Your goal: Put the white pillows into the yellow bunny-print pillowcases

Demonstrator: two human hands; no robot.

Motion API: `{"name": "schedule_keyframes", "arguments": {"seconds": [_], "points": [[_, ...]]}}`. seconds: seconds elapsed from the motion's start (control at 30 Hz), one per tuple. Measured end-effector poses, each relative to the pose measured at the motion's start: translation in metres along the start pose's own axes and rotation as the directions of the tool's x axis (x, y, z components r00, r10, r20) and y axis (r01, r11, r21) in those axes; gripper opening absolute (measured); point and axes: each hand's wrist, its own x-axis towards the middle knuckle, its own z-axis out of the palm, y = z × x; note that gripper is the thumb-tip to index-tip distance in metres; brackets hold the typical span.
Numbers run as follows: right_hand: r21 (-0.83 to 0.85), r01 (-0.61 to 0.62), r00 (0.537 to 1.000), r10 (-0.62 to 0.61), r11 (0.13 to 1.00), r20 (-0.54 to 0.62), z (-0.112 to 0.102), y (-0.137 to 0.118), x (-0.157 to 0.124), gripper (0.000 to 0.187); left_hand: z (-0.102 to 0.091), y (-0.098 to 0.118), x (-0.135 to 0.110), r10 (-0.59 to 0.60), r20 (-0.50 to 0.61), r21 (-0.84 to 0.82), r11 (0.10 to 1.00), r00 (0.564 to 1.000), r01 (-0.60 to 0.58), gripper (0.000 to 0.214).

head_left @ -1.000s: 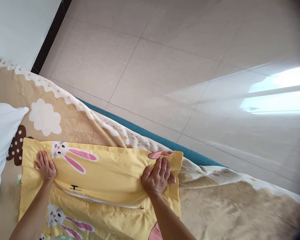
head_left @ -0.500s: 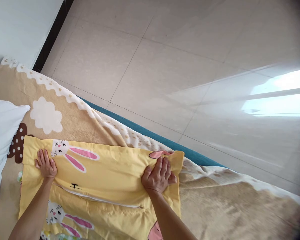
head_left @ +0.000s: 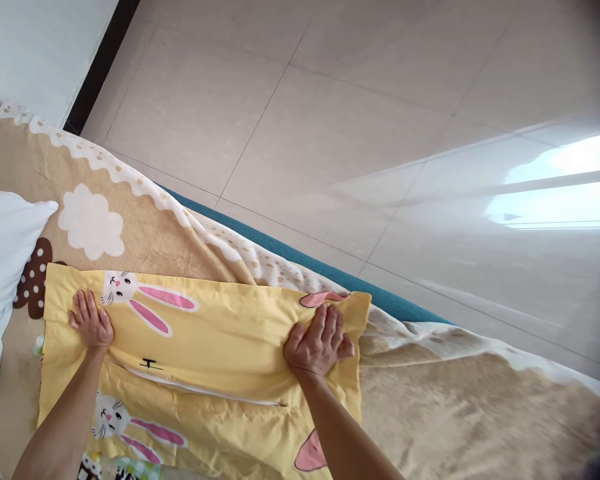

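A yellow pillowcase (head_left: 220,333) printed with white, pink-eared rabbits lies across the bed, a long slit with a white edge running along it. My left hand (head_left: 91,321) rests palm down near its left end, beside a rabbit's face, fingers loosely spread. Toward the right end, my right hand (head_left: 317,343) presses flat on the cloth with its fingers apart. Wrinkles run between the two hands. Whatever is inside the pillowcase is hidden.
Beneath is a tan blanket (head_left: 460,400) with cloud prints and a pale scalloped border. A white pillow (head_left: 10,247) lies at the left. Past the teal bed edge (head_left: 300,250) is a glossy tiled floor (head_left: 260,120). A white wall (head_left: 35,53) stands at upper left.
The whole scene sits slightly higher in the view, and more patterned cloth shows at the bottom. Both hands keep nearly the same places on the pillowcase.
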Motion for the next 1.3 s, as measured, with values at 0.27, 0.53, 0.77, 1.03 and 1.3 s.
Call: {"name": "schedule_keyframes", "arguments": {"seconds": [0.27,0.53,0.77,1.03,1.3], "points": [[0.065,-0.072,0.997,0.069,0.995,0.038,0.002,0.001,-0.003,0.064,0.0,0.003,0.001,0.043,-0.021,0.007,0.999,0.999,-0.043,0.062],[0.198,-0.346,0.936,0.352,0.917,0.007,-0.005,-0.047,-0.007,0.058,0.002,0.005,0.002,0.048,-0.001,0.021,0.999,0.999,-0.048,0.062],[0.577,0.376,0.788,-0.577,0.725,0.213,-0.042,-0.286,-0.046,0.059,-0.007,0.01,0.003,0.026,0.077,0.004,1.0,0.997,-0.026,0.064],[0.115,0.14,0.973,-0.158,0.984,0.168,-0.019,-0.007,0.005,0.063,-0.008,0.009,0.004,-0.002,0.135,-0.077,0.997,0.991,0.012,0.068],[0.147,0.131,0.981,-0.15,0.98,0.123,-0.023,0.071,0.003,0.076,-0.011,0.009,0.006,0.06,0.082,-0.033,0.998,0.995,-0.058,0.063]]}}
